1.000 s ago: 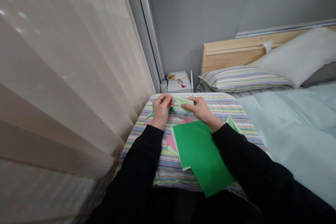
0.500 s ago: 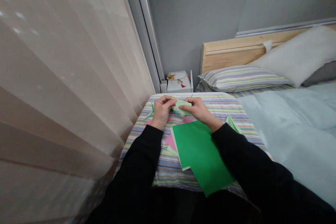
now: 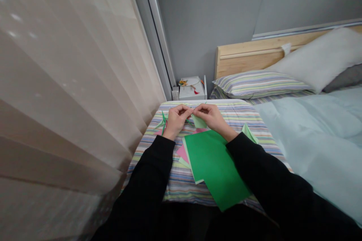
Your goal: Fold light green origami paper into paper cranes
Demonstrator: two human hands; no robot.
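A small folded light green paper (image 3: 199, 122) is pinched between my two hands above the far part of the striped cloth. My left hand (image 3: 178, 118) closes on its upper left corner, and my right hand (image 3: 212, 117) grips its top edge, the fingertips of both nearly touching. Dark green sheets (image 3: 216, 163) lie nearer to me, partly beneath my right forearm. Pink paper (image 3: 183, 153) pokes out at their left side. Folded green paper pieces (image 3: 163, 123) rest left of my left hand. Another light green folded piece (image 3: 249, 134) is beyond my right sleeve.
The striped cloth (image 3: 237, 113) covers a small table. A pleated curtain (image 3: 85, 83) hangs along the left. On the right is a bed with a pale blue cover (image 3: 305, 131). A white stand (image 3: 192, 91) with small ornaments is behind the table.
My right hand has shifted slightly left, bringing its fingertips against those of my left hand. The light green paper now hangs lower between them, and the view has moved a little.
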